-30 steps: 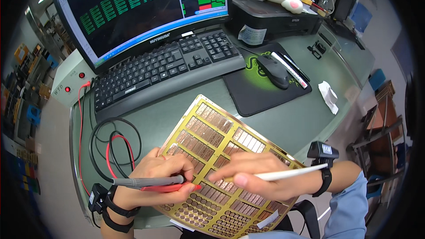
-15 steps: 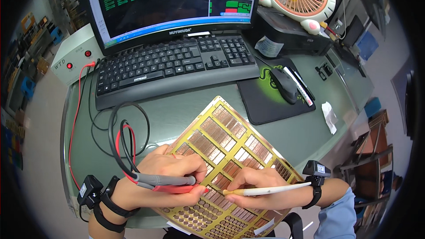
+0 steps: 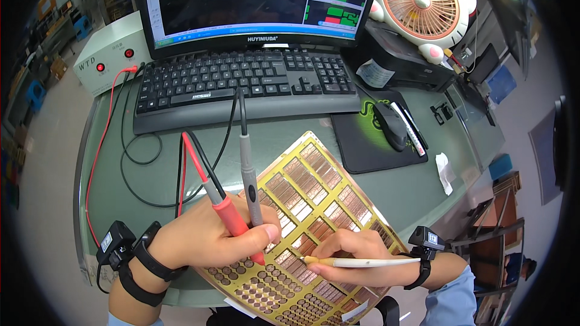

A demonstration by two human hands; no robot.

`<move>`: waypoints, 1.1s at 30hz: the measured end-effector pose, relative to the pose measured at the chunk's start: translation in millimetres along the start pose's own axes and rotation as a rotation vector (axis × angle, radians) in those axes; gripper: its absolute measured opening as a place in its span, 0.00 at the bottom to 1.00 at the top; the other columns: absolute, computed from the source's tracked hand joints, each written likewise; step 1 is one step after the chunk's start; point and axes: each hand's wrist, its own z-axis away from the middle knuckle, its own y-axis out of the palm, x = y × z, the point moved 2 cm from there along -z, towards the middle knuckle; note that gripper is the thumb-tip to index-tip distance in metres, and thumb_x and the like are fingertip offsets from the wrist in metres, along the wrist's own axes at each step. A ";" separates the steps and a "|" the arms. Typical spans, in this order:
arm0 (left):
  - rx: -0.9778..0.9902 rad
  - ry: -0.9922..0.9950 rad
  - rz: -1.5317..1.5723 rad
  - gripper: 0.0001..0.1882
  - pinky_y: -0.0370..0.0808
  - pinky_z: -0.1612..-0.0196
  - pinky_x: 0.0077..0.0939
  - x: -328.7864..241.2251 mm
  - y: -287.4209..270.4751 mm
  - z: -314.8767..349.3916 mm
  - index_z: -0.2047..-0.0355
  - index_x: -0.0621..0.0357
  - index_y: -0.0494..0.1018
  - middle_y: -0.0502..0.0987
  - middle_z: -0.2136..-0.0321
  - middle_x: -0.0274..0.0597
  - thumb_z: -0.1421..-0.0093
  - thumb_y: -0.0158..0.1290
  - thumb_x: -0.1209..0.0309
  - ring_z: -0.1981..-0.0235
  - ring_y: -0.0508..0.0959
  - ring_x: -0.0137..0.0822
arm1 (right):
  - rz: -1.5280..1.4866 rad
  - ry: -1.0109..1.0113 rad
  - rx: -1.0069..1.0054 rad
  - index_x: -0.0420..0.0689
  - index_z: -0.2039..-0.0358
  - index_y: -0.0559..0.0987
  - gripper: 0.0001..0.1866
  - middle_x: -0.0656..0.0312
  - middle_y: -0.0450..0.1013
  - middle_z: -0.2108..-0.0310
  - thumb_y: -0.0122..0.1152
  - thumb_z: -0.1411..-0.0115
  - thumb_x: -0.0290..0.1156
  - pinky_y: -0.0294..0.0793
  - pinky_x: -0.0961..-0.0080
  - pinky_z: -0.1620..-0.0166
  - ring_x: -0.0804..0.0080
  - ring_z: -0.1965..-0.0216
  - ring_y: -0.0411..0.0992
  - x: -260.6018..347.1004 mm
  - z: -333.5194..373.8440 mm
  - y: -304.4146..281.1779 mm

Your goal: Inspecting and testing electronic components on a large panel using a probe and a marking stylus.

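A yellow-edged circuit board panel [image 3: 315, 202] with copper patterns lies at an angle on the green desk. My left hand [image 3: 205, 238] is closed around two test probes over the panel's left side. The red probe [image 3: 231, 216] leans with its tip down near the panel; whether it touches is unclear. Beside it the grey probe [image 3: 248, 172] stands steeper, its tip hidden by my fingers. My right hand [image 3: 353, 253] rests on the panel, pinching a slim tool with a white handle [image 3: 377, 262] and a tan front end, whose point reaches the copper rows near the middle.
Behind the panel are a black keyboard [image 3: 241, 87], a monitor [image 3: 241, 6] and a grey box [image 3: 112, 54] with red and black leads. To the right lie a mouse [image 3: 389, 125] on its pad, a pen [image 3: 409, 130] and crumpled tissue [image 3: 444, 174]. A fan [image 3: 422, 1] sits on a printer [image 3: 405, 60].
My left hand has turned the two probes from nearly flat to upright, tips down, and their cables have swung up and back. My right hand keeps its pinch in about the same place on the panel.
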 end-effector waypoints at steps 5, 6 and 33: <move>-0.008 -0.083 0.059 0.15 0.74 0.61 0.29 0.1 0.6 0.5 0.69 0.64 0.78 0.80 0.71 0.43 0.40 0.46 0.66 0.68 0.78 0.35 | -0.005 0.060 0.035 0.45 0.70 0.72 0.10 0.65 0.74 0.77 0.66 0.42 0.31 0.72 0.76 0.73 0.72 0.78 0.75 1.8 -1.9 -2.8; -0.007 -0.055 0.047 0.15 0.74 0.61 0.29 1.2 0.4 0.1 0.69 0.64 0.78 0.80 0.71 0.43 0.40 0.46 0.66 0.68 0.78 0.35 | -0.006 0.061 0.035 0.45 0.70 0.72 0.10 0.65 0.74 0.77 0.66 0.42 0.31 0.72 0.76 0.73 0.72 0.78 0.75 2.1 -3.3 -4.9; -0.135 0.088 0.046 0.18 0.72 0.63 0.30 4.3 4.7 0.4 0.72 0.66 0.78 0.80 0.74 0.45 0.40 0.44 0.63 0.71 0.77 0.37 | -0.249 0.120 0.013 0.42 0.70 0.71 0.09 0.61 0.74 0.74 0.60 0.38 0.33 0.74 0.73 0.69 0.68 0.71 0.76 2.2 -4.8 -10.2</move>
